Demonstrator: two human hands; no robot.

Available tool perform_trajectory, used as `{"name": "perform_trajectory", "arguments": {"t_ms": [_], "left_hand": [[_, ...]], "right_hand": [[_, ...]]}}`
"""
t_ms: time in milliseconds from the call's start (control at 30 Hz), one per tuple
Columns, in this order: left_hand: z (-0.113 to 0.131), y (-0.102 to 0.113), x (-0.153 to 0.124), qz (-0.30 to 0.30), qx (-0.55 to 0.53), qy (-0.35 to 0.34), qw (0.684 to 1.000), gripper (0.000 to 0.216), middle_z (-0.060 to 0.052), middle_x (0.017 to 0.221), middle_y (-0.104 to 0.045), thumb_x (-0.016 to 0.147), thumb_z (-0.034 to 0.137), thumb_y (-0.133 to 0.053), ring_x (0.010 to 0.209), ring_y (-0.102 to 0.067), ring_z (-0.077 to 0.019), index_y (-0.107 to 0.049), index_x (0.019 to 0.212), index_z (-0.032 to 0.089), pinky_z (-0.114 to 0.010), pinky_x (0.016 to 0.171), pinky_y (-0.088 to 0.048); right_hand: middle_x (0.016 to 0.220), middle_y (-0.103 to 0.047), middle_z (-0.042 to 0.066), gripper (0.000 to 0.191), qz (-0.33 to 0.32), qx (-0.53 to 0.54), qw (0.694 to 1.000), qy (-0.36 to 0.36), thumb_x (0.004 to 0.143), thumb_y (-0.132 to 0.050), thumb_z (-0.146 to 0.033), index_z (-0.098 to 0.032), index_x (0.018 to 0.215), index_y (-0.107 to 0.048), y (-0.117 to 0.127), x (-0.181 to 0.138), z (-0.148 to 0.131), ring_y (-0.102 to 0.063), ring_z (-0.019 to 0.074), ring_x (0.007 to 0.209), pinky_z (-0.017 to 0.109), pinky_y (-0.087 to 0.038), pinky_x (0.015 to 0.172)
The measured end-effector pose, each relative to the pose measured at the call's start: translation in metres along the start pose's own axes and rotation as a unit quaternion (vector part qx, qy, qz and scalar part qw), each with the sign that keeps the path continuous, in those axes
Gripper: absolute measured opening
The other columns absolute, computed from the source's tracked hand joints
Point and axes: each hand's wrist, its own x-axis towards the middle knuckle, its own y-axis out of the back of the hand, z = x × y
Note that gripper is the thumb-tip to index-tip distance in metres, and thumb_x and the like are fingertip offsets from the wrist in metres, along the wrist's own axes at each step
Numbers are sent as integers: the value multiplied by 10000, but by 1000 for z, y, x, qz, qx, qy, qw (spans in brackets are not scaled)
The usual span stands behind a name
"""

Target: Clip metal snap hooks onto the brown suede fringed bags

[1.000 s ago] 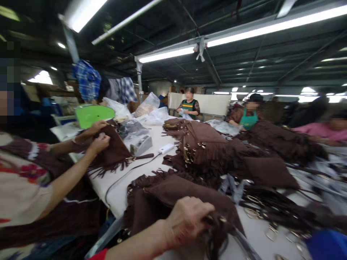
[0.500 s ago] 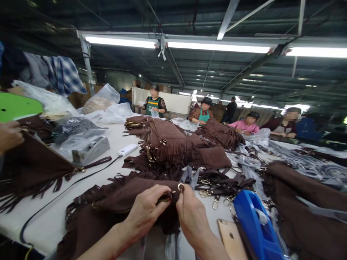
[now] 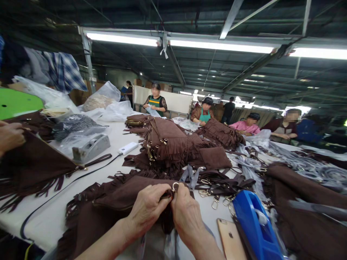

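A dark brown suede-like fringed bag lies on the table in front of me, its zip edge raised. My left hand pinches the end of this zip between thumb and fingers. Close against it, my right hand is closed on a brown strap with a pale metal clasp, whose rounded end shows above the fingertips. The clasp touches or nearly touches the bag's zip end; my fingers hide whether they are joined. Dark brown material hangs below, between both hands.
Fringed bags are piled ahead, with clip-ended straps to their right. A blue tape dispenser and a phone lie at right. Another person's hand holds a bag at left, near a grey tape dispenser. Several people work beyond.
My right hand has moved slightly left, bringing the metal clasp up against the zip end in my left hand. My left hand stays almost in place.
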Motion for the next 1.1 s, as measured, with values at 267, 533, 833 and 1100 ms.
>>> {"name": "perform_trajectory", "arguments": {"t_ms": [267,533,833,1100], "left_hand": [[1,2,-1,-37,-25,27,999,121,27,801,-670,788,165,-530,703,-583,-144,-597,878,210,-245,645,-435],[0,-1,-4,-20,-29,-1,999,142,14,850,-676,816,183,-478,734,-590,-138,-595,888,220,-247,665,-423],[4,-2,-3,-25,-29,47,998,145,22,752,-664,823,225,-466,673,-557,-139,-610,827,216,-254,632,-403],[4,-3,1,-95,-90,138,982,122,31,769,-671,777,233,-520,730,-577,-155,-632,824,230,-258,677,-423]], "right_hand": [[827,-626,55,147,28,5,1000,-1,863,-365,-98,-154,973,-443,1,-2,0,-647,203,659,272,-412,521],[866,-617,75,155,0,-4,1000,11,854,-396,-108,-136,1003,-426,7,-5,-1,-648,217,689,278,-397,530],[763,-603,37,116,29,4,1000,9,825,-405,-75,-170,890,-424,-2,-13,-7,-639,203,625,267,-387,497],[764,-624,68,177,14,-17,1000,-20,792,-381,-27,-145,914,-429,-5,-29,-10,-647,212,606,277,-446,489]]}}
